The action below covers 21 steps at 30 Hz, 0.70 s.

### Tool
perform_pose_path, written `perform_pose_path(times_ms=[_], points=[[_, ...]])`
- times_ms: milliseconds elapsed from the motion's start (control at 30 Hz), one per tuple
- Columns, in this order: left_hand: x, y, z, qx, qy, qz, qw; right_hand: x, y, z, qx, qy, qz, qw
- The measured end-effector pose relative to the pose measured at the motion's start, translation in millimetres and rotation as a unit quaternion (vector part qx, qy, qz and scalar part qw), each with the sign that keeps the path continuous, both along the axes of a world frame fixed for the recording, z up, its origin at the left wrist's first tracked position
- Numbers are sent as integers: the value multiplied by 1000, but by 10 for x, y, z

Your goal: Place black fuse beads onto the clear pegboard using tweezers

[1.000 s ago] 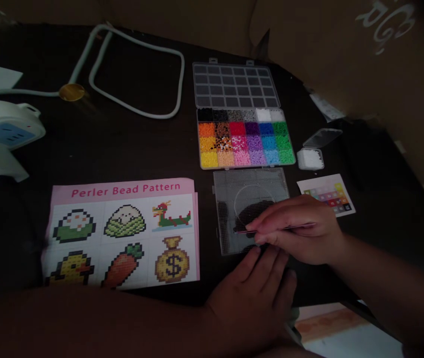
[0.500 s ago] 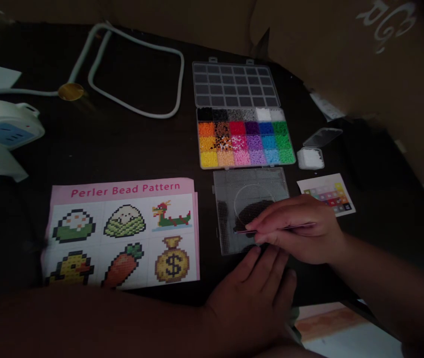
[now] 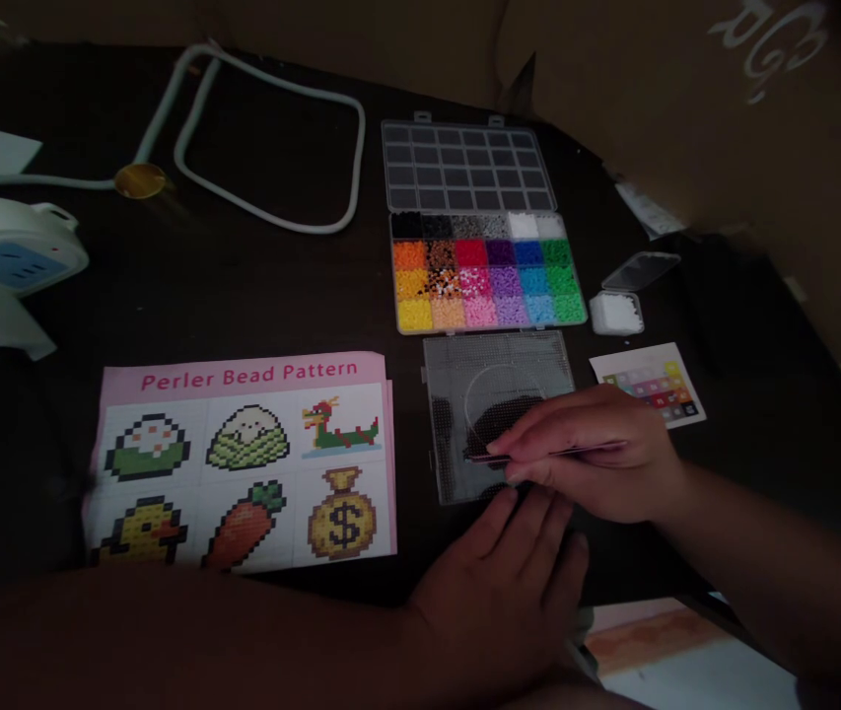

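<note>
My right hand (image 3: 597,454) is closed in a pinch round slim tweezers (image 3: 488,459), whose tip rests at the lower middle of a clear pegboard (image 3: 456,365). Any bead at the tip is too small to make out. Flat below it lies my left hand (image 3: 501,572), fingers spread, its fingertips at the board's front edge. Just beyond the board stands an open bead box (image 3: 486,271) with beads sorted by colour. To the left, a Perler bead pattern sheet (image 3: 249,463) shows pixel pictures such as a carrot and a money bag.
Right of the bead box is a small open case (image 3: 616,314) of white pieces, with a colour chart card (image 3: 649,385) in front. A white power strip (image 3: 13,261) sits at the left. A thick grey cable (image 3: 268,212) loops across the back.
Both hands and the tweezers stay in practically the same place. Nothing else has visibly moved.
</note>
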<state>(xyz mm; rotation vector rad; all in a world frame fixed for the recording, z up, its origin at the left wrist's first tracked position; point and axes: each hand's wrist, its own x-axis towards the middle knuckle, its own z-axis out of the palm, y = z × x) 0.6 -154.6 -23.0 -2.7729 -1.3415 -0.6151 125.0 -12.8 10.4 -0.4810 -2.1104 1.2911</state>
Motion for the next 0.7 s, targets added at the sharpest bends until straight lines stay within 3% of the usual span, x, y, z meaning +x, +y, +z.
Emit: perform_pose_path(times_ms=[700], points=[[1,-5,3,-8,1,-5,1000,-3,13,6,-8,-5,2,1000]])
